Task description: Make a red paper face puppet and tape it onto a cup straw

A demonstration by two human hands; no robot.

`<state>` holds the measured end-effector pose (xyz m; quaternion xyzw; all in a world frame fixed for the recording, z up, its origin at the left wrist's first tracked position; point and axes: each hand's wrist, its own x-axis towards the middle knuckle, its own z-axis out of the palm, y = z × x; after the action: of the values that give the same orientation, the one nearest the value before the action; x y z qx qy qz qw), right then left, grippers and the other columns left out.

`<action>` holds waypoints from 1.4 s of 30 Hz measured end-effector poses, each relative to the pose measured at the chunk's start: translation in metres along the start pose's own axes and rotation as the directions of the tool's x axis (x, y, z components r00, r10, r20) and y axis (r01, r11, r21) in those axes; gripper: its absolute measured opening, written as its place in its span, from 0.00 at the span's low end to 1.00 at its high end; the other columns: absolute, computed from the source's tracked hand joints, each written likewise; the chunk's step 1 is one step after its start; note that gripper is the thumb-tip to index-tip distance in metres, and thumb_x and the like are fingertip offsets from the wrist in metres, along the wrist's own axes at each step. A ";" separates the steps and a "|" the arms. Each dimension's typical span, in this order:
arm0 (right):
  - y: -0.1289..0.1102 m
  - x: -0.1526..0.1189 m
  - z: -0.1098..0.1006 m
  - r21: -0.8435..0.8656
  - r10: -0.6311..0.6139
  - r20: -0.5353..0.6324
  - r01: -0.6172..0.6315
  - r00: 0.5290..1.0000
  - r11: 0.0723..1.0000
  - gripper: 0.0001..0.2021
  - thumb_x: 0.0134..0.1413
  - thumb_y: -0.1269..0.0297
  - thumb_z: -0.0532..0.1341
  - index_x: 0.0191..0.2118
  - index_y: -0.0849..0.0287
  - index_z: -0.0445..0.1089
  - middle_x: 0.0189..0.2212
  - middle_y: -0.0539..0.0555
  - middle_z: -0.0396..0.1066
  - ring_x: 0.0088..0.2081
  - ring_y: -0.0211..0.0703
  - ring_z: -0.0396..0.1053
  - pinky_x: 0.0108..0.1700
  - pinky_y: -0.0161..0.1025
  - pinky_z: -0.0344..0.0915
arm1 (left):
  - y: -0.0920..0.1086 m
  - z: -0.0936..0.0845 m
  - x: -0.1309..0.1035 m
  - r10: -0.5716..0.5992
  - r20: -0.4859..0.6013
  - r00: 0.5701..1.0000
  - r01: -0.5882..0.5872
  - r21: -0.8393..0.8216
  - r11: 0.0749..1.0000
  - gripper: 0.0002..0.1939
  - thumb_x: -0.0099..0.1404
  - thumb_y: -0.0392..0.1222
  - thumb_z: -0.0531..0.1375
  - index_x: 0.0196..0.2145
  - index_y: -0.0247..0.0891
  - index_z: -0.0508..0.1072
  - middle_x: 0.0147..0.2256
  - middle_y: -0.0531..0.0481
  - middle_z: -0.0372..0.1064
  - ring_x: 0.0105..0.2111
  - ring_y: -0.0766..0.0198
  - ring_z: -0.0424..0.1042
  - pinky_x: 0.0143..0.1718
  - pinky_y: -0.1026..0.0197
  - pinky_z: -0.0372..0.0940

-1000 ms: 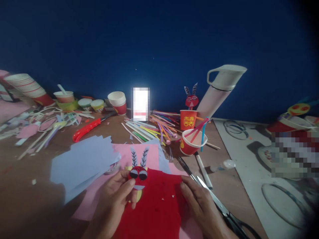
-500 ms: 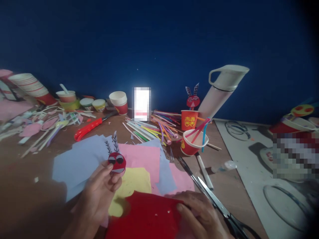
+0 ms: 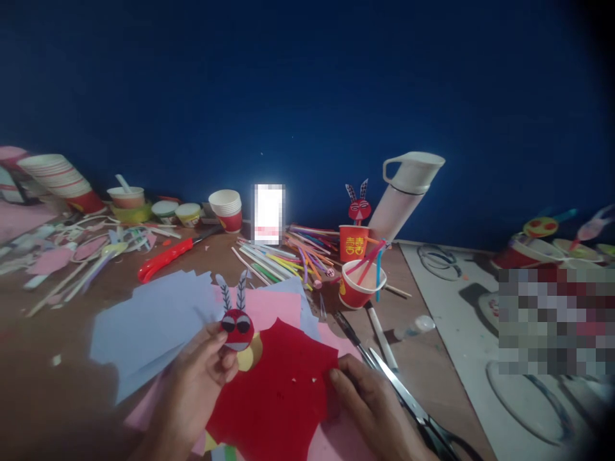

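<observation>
My left hand (image 3: 199,371) pinches a red paper bug face (image 3: 237,331) between thumb and fingers. The face has black-and-white eyes, a pale mouth and two antennae with dark leaf-like marks. My right hand (image 3: 368,403) grips the right edge of a red paper sheet (image 3: 273,390), its thumb on top. Curved pieces are cut out of the sheet's edges, and small white scraps lie on it. Beneath it are pink paper (image 3: 276,304) and a bit of yellow paper (image 3: 246,360). Scissors (image 3: 413,403) lie just beyond my right hand.
Blue sheets (image 3: 148,314) spread to the left, with a red-handled knife (image 3: 166,259) behind them. Coloured straws (image 3: 269,259) and stacked paper cups (image 3: 225,208) stand farther back. Decorated red cups (image 3: 354,243), a white thermos (image 3: 401,198) and a pen (image 3: 382,336) are at the right.
My right hand has lifted the red sheet, which now tilts up and shows more of its cut outline. The left hand with the bug face has shifted slightly right and down in view.
</observation>
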<state>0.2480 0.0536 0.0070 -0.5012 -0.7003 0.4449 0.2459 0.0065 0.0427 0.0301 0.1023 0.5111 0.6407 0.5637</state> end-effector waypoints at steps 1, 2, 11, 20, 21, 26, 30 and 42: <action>0.000 0.000 0.000 0.010 0.010 -0.007 -0.010 1.000 1.000 0.16 0.61 0.57 0.49 0.25 0.58 0.59 0.19 0.47 0.59 0.23 0.35 0.57 0.25 0.31 0.52 | -0.001 0.000 0.000 -0.004 0.014 1.000 0.004 0.022 1.000 0.12 0.46 0.36 0.67 0.28 0.37 0.68 0.21 0.59 0.62 0.17 0.73 0.59 0.15 0.69 0.56; 0.001 0.000 0.000 0.022 0.022 -0.012 -0.022 1.000 1.000 0.16 0.61 0.56 0.49 0.25 0.58 0.59 0.19 0.46 0.59 0.23 0.35 0.56 0.24 0.31 0.52 | -0.002 0.000 -0.001 -0.012 0.031 0.999 0.011 0.045 0.999 0.12 0.47 0.37 0.67 0.29 0.37 0.68 0.21 0.58 0.62 0.17 0.74 0.59 0.15 0.69 0.56; 0.003 -0.001 0.003 0.147 0.035 -0.055 -0.027 0.998 0.989 0.16 0.62 0.55 0.48 0.30 0.59 0.64 0.21 0.48 0.62 0.24 0.37 0.60 0.27 0.32 0.55 | -0.008 0.003 -0.005 -0.054 0.041 0.998 0.047 0.152 0.987 0.20 0.42 0.43 0.70 0.30 0.38 0.66 0.20 0.60 0.62 0.17 0.74 0.57 0.15 0.70 0.53; 0.011 0.004 0.008 0.386 0.108 -0.085 -0.067 0.991 0.920 0.17 0.59 0.50 0.52 0.31 0.61 0.64 0.19 0.47 0.62 0.21 0.36 0.59 0.24 0.32 0.55 | -0.010 0.002 -0.006 -0.086 0.148 0.985 0.051 0.230 0.972 0.16 0.48 0.44 0.67 0.27 0.37 0.64 0.16 0.57 0.63 0.18 0.70 0.61 0.19 0.68 0.58; 0.011 0.004 0.008 0.401 0.112 -0.084 -0.069 0.990 0.914 0.17 0.58 0.50 0.52 0.30 0.60 0.64 0.19 0.47 0.62 0.21 0.36 0.58 0.24 0.32 0.55 | -0.010 0.002 -0.006 -0.090 0.162 0.983 0.051 0.229 0.972 0.15 0.48 0.44 0.67 0.27 0.37 0.63 0.17 0.57 0.63 0.19 0.70 0.62 0.20 0.68 0.59; 0.007 0.004 0.006 0.378 0.119 -0.103 -0.072 0.987 0.923 0.18 0.58 0.50 0.53 0.27 0.60 0.64 0.19 0.47 0.61 0.21 0.35 0.57 0.24 0.32 0.53 | -0.013 -0.001 -0.006 -0.086 0.191 0.978 0.037 0.247 0.968 0.12 0.53 0.42 0.64 0.26 0.38 0.62 0.16 0.57 0.63 0.19 0.70 0.62 0.19 0.68 0.58; 0.009 0.003 0.006 0.412 0.133 -0.099 -0.081 0.986 0.907 0.17 0.57 0.50 0.54 0.27 0.60 0.64 0.19 0.47 0.60 0.21 0.34 0.56 0.24 0.32 0.52 | -0.015 -0.003 -0.008 -0.071 0.194 0.978 0.009 0.301 0.954 0.11 0.55 0.42 0.62 0.25 0.38 0.62 0.14 0.59 0.59 0.15 0.73 0.57 0.17 0.69 0.54; 0.007 0.003 0.008 0.467 0.181 -0.139 -0.097 0.974 0.879 0.18 0.54 0.49 0.56 0.26 0.60 0.65 0.17 0.47 0.60 0.20 0.34 0.54 0.22 0.31 0.51 | -0.015 -0.002 -0.009 -0.073 0.203 0.976 0.015 0.271 0.963 0.09 0.55 0.40 0.61 0.26 0.38 0.62 0.15 0.59 0.60 0.15 0.72 0.57 0.17 0.68 0.55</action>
<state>0.2435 0.0540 -0.0033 -0.5162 -0.5131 0.5669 0.3859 0.0176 0.0320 0.0214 0.2335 0.5323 0.5385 0.6100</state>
